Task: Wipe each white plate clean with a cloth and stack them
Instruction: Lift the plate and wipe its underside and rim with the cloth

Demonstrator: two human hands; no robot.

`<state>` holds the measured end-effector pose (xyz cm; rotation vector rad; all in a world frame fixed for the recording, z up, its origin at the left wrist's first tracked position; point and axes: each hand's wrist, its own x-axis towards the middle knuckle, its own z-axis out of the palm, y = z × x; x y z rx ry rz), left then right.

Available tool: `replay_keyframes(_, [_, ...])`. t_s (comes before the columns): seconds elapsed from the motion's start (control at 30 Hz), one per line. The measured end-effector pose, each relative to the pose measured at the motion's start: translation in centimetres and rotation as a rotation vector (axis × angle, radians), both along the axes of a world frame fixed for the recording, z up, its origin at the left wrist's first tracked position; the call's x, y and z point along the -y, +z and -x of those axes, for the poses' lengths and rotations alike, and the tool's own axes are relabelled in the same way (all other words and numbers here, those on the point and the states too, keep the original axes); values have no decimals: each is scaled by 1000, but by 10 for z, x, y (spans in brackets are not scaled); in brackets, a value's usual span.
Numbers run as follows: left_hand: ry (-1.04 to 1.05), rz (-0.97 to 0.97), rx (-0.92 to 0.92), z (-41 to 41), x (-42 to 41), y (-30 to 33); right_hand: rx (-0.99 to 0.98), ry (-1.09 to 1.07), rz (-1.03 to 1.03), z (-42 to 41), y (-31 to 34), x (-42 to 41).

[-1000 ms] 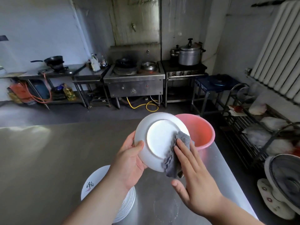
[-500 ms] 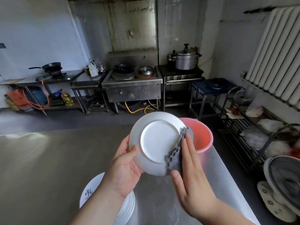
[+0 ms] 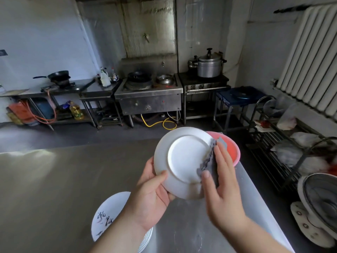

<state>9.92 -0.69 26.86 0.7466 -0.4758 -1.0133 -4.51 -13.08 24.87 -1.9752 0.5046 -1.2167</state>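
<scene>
Left hand (image 3: 151, 194) holds the white plate (image 3: 184, 161) by its lower left rim, thumb curled over the underside and fingers wrapped behind, so this grip pinches the rim. The plate is held tilted above the surface (image 3: 54, 179), its underside and foot ring turned toward the camera. Right hand (image 3: 221, 189) presses a grey cloth (image 3: 209, 159) against the plate's right edge: its grip has the fingers straight and laid together on the far side of the cloth, while the thumb bears on the cloth at the near side of the rim, so the cloth wraps over the edge.

Just behind the plate and cloth, to the right, sits a pink basin (image 3: 231, 148) near the far right corner of the surface. Near the camera, partly hidden under the left forearm, a stack of white plates (image 3: 107, 216) rests on the surface; the top one carries black brush lettering.

Across the floor, along the far wall, stand a steel stove (image 3: 148, 99), a large metal pot (image 3: 209, 64) to its right and a wok (image 3: 58, 75) to its left. A wire rack (image 3: 284, 143) and a fan (image 3: 319, 207) are at right.
</scene>
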Motion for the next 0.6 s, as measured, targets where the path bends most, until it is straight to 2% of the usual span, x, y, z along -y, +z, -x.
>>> replay_keyframes(0.07, [-22,-62,3,-9,-3,7,10,52,-1,1,19,26])
replay_keyframes(0.23, [-71,-133,116,-30,-12,19,-137,230,20,3,41,56])
replay_keyframes(0.33, [-30,-108,122,-26,-16,12,-153,166,49,11,16,25])
replay_keyframes(0.47, [60,-74,99,-19,-16,3,-220,158,190,16,-21,-29])
replay_keyframes(0.6, [67,-55,80,-11,-15,5,-253,107,141,3,11,2])
